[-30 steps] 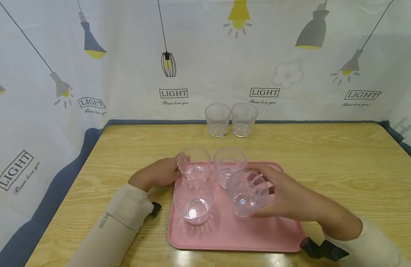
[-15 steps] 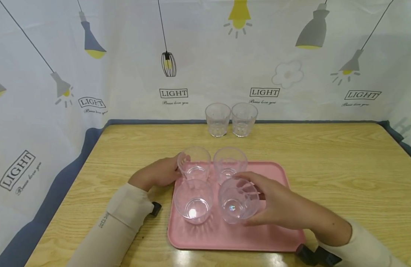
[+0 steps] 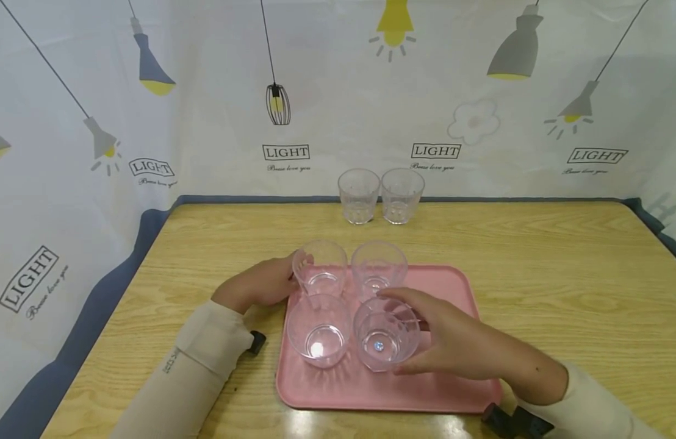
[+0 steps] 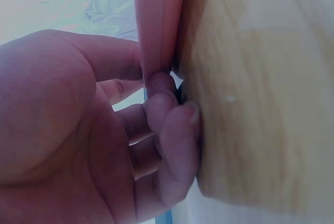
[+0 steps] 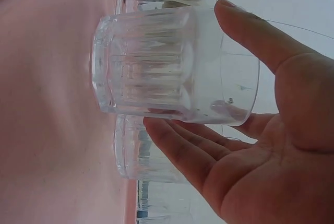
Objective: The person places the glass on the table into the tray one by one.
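My right hand (image 3: 453, 341) holds a clear plastic tumbler (image 3: 379, 360) at the front right of the group, thumb on one side and fingers on the other. In the right wrist view this tumbler (image 5: 151, 62) stands upright, its base at or very near the pink surface. Three more clear tumblers stand on the pink tray (image 3: 426, 390): front left (image 3: 318, 341), back left (image 3: 323, 268) and back right (image 3: 379, 259). At the tray's left edge, my left hand (image 3: 263, 283) grips the rim; the left wrist view shows the rim (image 4: 159, 25) between thumb and curled fingers.
Two further clear tumblers, one left (image 3: 359, 198) and one right (image 3: 402, 198), stand side by side near the table's back edge. The wooden table (image 3: 563, 274) backs onto a white curtain (image 3: 338, 73) printed with lamps.
My right hand has moved left and slightly nearer with its tumbler, lowering it beside the front left one. The left hand has stayed at the tray's edge.
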Action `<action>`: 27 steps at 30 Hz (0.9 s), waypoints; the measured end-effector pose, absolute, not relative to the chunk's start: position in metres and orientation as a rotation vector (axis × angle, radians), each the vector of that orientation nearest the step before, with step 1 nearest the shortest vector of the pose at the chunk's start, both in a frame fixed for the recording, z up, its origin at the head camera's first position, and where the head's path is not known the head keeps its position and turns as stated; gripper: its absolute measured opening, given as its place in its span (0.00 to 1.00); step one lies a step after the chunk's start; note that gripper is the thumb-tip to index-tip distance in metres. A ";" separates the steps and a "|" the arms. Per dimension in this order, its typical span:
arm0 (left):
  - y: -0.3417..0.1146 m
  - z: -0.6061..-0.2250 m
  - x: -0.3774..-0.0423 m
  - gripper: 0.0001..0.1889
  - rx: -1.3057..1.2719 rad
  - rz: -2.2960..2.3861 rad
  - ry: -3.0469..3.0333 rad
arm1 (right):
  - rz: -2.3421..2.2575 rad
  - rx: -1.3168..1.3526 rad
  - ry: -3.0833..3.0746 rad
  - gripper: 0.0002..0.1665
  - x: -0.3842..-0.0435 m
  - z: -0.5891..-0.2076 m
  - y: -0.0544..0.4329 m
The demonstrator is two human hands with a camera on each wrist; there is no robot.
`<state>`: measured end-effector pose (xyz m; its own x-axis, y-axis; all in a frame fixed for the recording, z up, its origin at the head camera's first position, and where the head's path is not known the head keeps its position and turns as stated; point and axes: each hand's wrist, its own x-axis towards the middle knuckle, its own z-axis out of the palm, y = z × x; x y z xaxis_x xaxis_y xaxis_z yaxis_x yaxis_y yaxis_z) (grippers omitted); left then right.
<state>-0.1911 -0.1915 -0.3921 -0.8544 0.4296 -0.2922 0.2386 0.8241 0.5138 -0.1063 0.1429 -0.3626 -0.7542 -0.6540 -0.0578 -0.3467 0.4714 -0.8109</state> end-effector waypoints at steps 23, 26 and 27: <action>-0.192 -0.393 -0.191 0.29 0.518 0.627 2.613 | -1.146 -0.925 2.381 0.59 -0.106 -0.363 0.142; -0.192 -0.393 -0.191 0.29 0.519 0.637 2.611 | -1.140 -0.934 2.378 0.59 -0.106 -0.363 0.143; -0.192 -0.392 -0.191 0.28 0.520 0.640 2.610 | -1.137 -0.934 2.378 0.59 -0.106 -0.363 0.143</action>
